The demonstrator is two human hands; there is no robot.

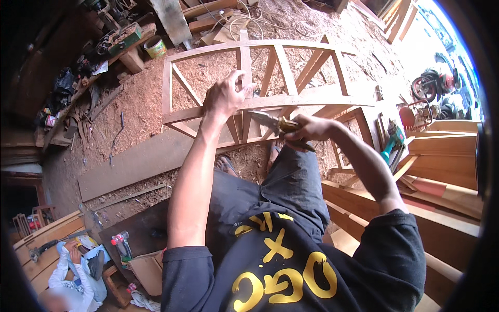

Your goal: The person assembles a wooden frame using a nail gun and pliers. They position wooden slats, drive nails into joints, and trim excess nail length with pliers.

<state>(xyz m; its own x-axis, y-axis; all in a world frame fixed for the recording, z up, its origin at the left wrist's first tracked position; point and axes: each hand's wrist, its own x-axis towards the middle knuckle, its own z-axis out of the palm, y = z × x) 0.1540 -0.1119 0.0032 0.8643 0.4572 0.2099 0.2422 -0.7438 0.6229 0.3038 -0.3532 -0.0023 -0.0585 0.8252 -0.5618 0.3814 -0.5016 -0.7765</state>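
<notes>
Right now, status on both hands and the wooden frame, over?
Left hand on wooden frame. Right hand gripping pliers-like tool, metal end close to frame. Brown board lying on sawdust-strewn floor.

Woodworking shop, rough and well used. Ground (138, 106) strewn with reddish-brown shavings and sawdust. Joinery under way: open-slatted wooden frame (283, 100), bare timber, pliers (269, 121) at work over it in the right hand (307, 129). Long flat board (135, 165) lying on the ground; offcuts (208, 23) heaped at the top. Stacked pale and brown planks (442, 156) down the right side, teal-green power tool (393, 143) beside them. Upper left: clutter, a tub (155, 47). Right edge opens to daylight; motorbike (427, 87) there. Lower left, another person (78, 268), seated by timber.
</notes>
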